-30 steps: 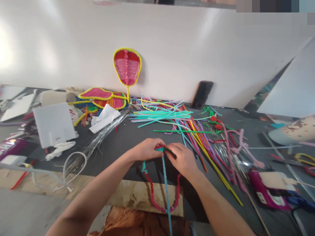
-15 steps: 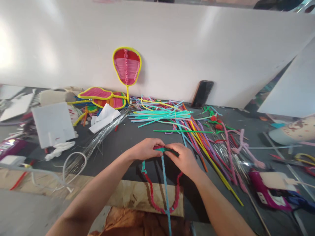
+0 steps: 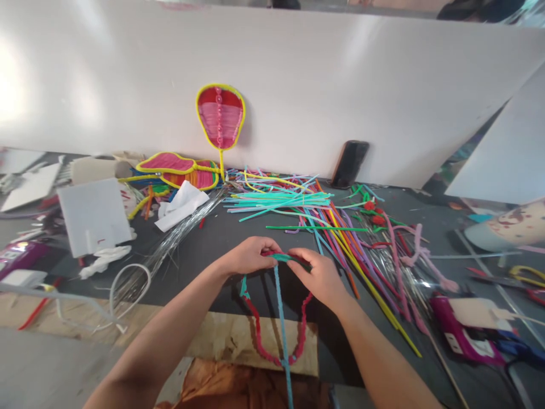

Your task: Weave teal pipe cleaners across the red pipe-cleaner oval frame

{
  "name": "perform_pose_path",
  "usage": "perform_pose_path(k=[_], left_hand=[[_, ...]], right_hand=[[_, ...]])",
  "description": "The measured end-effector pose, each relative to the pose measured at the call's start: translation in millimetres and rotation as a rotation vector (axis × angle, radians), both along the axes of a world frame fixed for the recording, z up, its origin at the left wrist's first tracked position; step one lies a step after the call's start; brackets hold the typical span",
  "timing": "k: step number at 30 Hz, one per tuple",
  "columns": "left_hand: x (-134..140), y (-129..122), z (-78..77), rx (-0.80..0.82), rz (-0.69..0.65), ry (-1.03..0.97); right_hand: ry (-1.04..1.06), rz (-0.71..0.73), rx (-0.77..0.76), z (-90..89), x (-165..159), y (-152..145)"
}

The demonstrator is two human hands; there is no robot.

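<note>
A pipe-cleaner loop in red and teal hangs from my two hands, above the near edge of the table. My left hand is closed, pinching the loop's top stretch. On the other side of a short teal and red span, my right hand pinches the same stretch with thumb and fingers. From between the hands a light blue pipe cleaner runs down past the loop's bottom, toward my lap. Parts of the loop behind my fingers are hidden.
Bundled pipe cleaners lie ahead. Behind them a pink-and-red fan shape with yellow edging stands against the white board, as does a phone. Scissors and a magenta glue gun are on the right; white paper is left.
My hands have moved slightly apart, the left one going left. The hanging loop and light blue strand have swung a little to the left.
</note>
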State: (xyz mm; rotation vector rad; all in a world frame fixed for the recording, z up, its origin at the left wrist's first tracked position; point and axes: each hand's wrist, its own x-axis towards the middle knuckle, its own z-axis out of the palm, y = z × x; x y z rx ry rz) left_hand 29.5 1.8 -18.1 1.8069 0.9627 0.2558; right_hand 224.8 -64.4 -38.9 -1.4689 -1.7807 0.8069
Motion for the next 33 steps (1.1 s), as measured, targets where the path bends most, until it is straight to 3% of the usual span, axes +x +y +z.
perform_pose_path(k=[3, 5, 10, 14, 17, 25, 29, 33], left_hand=[[3.2, -1.8, -0.8, 0.009, -0.009, -0.008], [3.1, -0.7, -0.6, 0.0, -0.008, -0.016], [-8.2, 8.4, 3.3, -0.03, 0.058, 0.006], [-17.5, 12.7, 6.4, -0.063, 0.006, 0.01], [-17.9, 12.6, 5.6, -0.099, -0.038, -0.02], [-15.6, 11.3, 1.4, -0.111, -0.089, -0.019], [-16.0, 12.2, 1.9, -0.101, -0.107, 0.0], [-12.8, 9.1, 4.7, 0.038, -0.1, 0.087]], right_hand=[[-0.044, -0.008, 0.066, -2.5, -2.3, 0.6], [-0.001, -0.004, 0.034, -3.3, 0.0, 2.1], [0.33, 0.044, -0.327, -2.5, 13.7, 7.1], [0.473, 0.163, -0.473, 0.6, 16.4, 7.1], [0.492, 0.212, -0.492, 2.6, 10.7, 5.1], [0.474, 0.091, -0.504, 2.7, 1.1, 4.5], [0.475, 0.096, -0.497, 3.1, 1.4, 4.4], [0.498, 0.114, -0.491, 2.7, 0.8, 3.1]])
